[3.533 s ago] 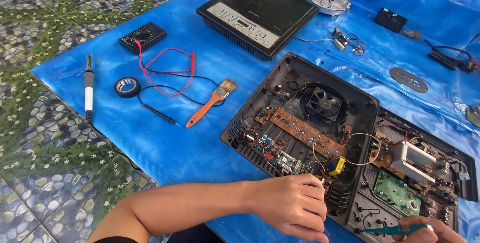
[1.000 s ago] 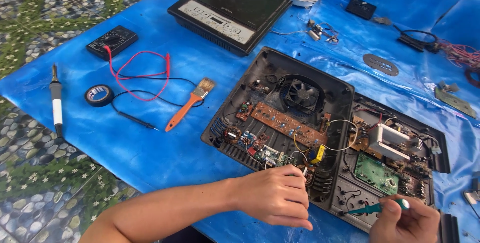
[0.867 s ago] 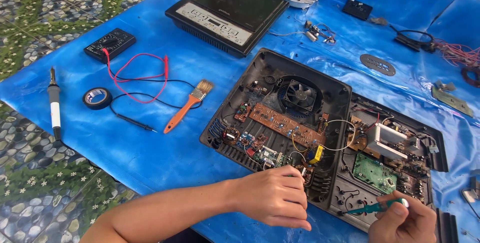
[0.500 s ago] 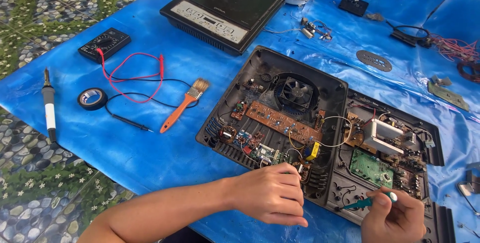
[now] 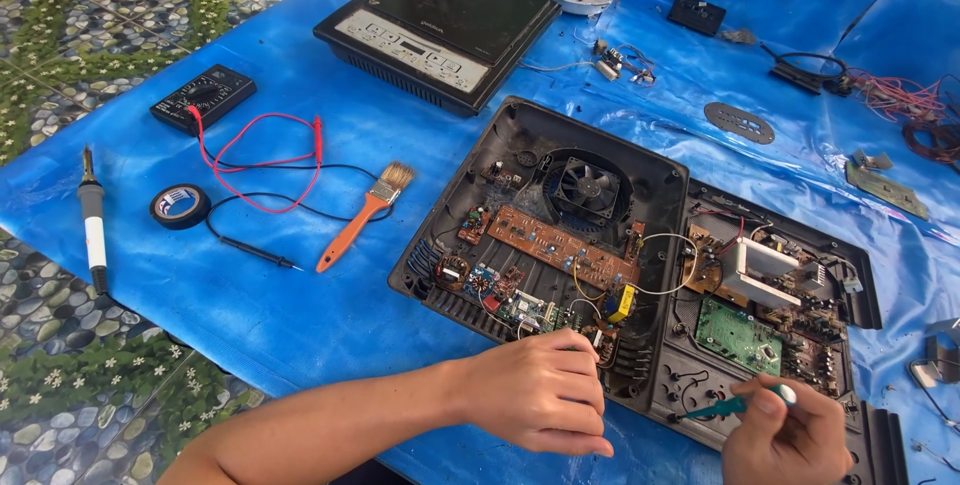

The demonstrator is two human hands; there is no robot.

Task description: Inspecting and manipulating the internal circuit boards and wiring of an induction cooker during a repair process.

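Two hands work at an opened cooker base (image 5: 540,245). Left hand (image 5: 540,392) curls on its front edge, its grip unclear. Right hand (image 5: 790,435) pinches a green screwdriver (image 5: 730,407).

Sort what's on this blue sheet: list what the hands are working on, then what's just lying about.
In hand:
- opened black cooktop base with exposed circuit boards, left hand resting at its front edge
- teal-handled screwdriver, held in right hand

Lying about:
- intact black induction cooktop
- black multimeter
- orange-handled paintbrush
- black tape roll
- soldering iron
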